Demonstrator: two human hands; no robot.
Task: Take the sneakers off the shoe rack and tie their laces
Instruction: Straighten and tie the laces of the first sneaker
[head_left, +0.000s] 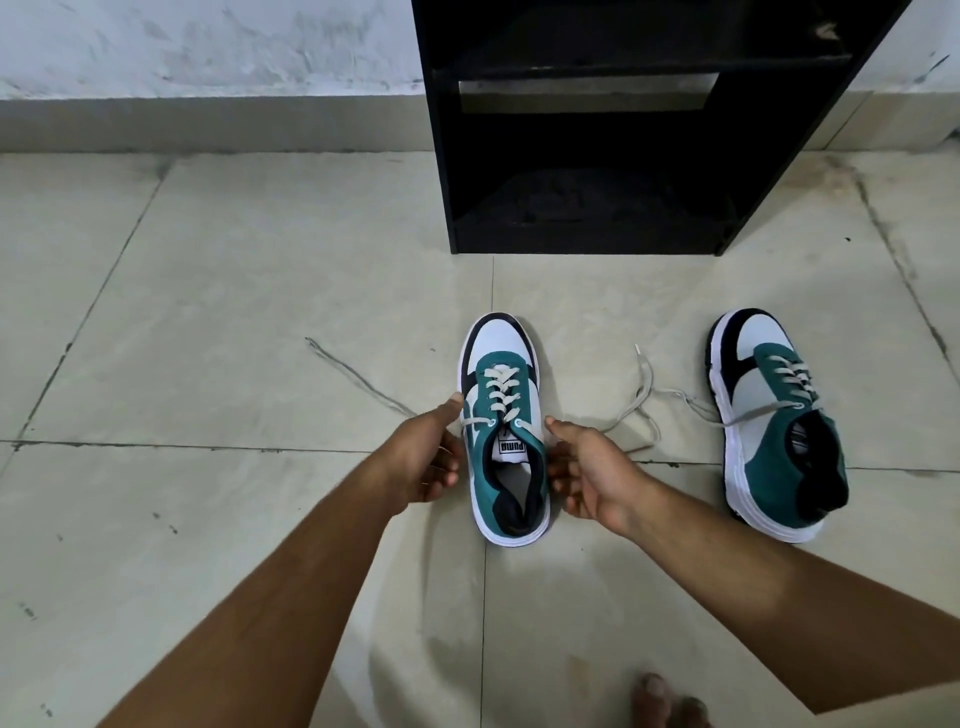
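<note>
A teal, white and navy sneaker (506, 431) stands on the tiled floor (234, 312) at the centre of the frame, toe pointing up the picture toward the black shoe rack (587, 208). Its laces (497, 387) are threaded but untied, the loose ends trailing out at both sides. The left hand (428, 457) cups the sneaker's left side, thumb at the lace end there; the right hand (582, 470) sits against its right side, fingers curled at the collar. Whether either hand actually pinches a lace cannot be told. The second sneaker (769, 426) lies well apart at centre right, tilted, its untied laces (654, 405) sprawled across the floor between the two shoes. Bare toes (665, 701) show at the bottom edge.
</note>
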